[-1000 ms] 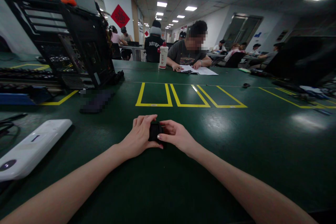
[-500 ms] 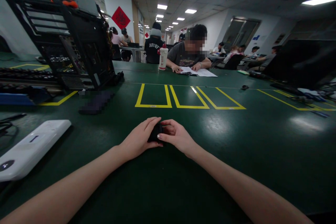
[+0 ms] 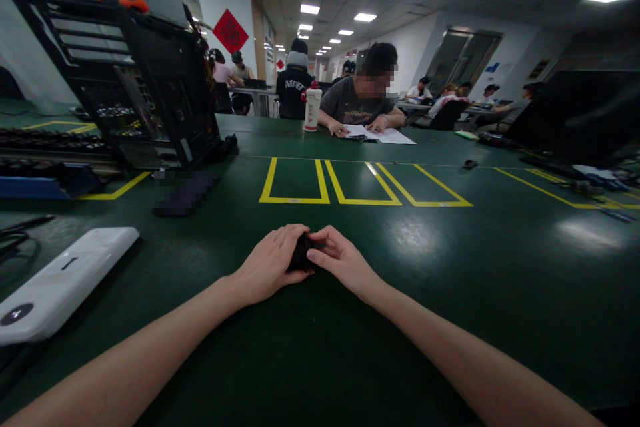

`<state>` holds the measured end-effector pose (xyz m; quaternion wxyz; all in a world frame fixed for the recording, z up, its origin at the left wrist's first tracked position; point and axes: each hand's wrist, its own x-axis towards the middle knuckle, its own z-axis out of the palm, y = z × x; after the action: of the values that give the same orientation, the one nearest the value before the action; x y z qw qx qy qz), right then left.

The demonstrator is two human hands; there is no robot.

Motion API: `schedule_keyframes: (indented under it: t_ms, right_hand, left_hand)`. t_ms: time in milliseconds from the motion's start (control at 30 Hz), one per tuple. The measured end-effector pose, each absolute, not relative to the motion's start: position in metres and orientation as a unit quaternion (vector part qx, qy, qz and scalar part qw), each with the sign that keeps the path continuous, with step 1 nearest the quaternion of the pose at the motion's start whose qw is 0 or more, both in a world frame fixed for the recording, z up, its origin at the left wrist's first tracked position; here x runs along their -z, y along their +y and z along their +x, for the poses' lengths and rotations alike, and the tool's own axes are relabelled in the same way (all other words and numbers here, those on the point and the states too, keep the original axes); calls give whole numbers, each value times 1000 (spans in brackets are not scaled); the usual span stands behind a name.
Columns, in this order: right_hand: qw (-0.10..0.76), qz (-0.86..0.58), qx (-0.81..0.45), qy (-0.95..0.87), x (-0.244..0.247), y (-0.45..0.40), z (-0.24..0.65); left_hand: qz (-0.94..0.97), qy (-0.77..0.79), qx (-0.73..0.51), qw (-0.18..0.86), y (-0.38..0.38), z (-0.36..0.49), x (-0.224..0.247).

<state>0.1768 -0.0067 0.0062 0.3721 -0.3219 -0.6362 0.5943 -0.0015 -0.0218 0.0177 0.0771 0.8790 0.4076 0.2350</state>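
Note:
A small black object [image 3: 301, 255] sits low over the green table [image 3: 320, 340], mostly covered by my fingers, so its kind cannot be made out. My left hand [image 3: 273, 260] is wrapped round its left side, thumb at the near edge and fingers over the top. On the other side, my right hand [image 3: 343, 261] pinches at the object's right edge with thumb and bent fingers. Both hands are close together, fingertips almost meeting above the black object. Whether it rests on the tabletop is hard to tell.
Yellow tape outlines [image 3: 295, 201] mark the table beyond my hands. At left lie a white power bank-like device [image 3: 75, 280], a blurred dark item [image 3: 185, 195] and an open black computer case [image 3: 165, 80]. Across the table, a person [image 3: 357, 103] leans over papers [image 3: 395, 135] beside a white bottle [image 3: 312, 109].
My right thumb and fingers have closed a little further on the black object's edge. My left hand keeps its hold. The whole view has shifted slightly.

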Motion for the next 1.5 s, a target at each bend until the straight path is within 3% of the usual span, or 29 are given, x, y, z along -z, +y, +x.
schedule_keyframes:
  t_ms: [367, 800, 1000, 1233, 1500]
  right_hand:
    - [321, -352, -566, -673, -8, -6, 180]
    - [364, -335, -552, -671, -5, -10, 176]
    - [346, -358, -565, -658, -3, -5, 177]
    - [354, -277, -609, -653, -3, -7, 180]
    - [348, -341, -565, -666, -6, -6, 178]
  left_hand:
    - [881, 412, -223, 73, -21, -2, -15]
    - [881, 415, -217, 72, -19, -2, -13]
    - [881, 417, -215, 66, -19, -2, -13]
    - [883, 415, -211, 57, -19, -2, -12]
    - [882, 415, -215, 68, -21, -2, -15]
